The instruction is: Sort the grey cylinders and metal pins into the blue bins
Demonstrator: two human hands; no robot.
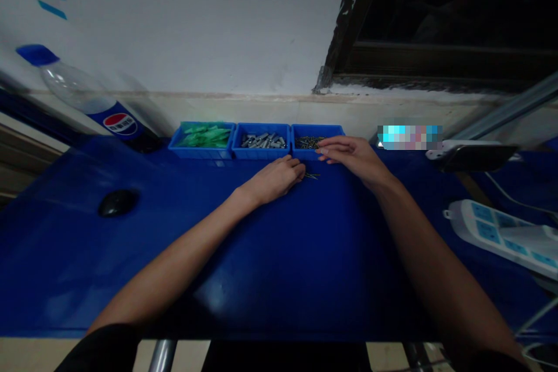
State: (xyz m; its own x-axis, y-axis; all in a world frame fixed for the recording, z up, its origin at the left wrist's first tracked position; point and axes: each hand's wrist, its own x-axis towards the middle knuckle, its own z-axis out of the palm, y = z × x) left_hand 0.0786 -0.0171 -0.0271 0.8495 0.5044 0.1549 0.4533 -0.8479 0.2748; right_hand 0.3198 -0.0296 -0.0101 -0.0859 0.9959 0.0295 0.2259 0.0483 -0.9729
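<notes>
My left hand [282,177] rests on the blue table with its fingers curled closed. A few thin screws [312,175] stick out beside its fingertips; whether they are gripped or lie on the table is hidden. My right hand [351,154] hovers at the front of the right blue bin [337,129], fingers stretched and slightly apart, with nothing visible in them. That bin holds many dark and brass-coloured screws [306,142]. In the middle blue bin [261,153] are small grey metal or plastic pieces [264,140]. Green plastic bags or strips [204,135] fill the left blue bin [200,153].
A cola bottle [91,93] stands at the back left, with a black computer mouse [117,203] in front. On the right are a lit, blurred-out screen [410,137], a dark phone-like device [477,157] and a white power strip [483,226]. A wall closes off the back.
</notes>
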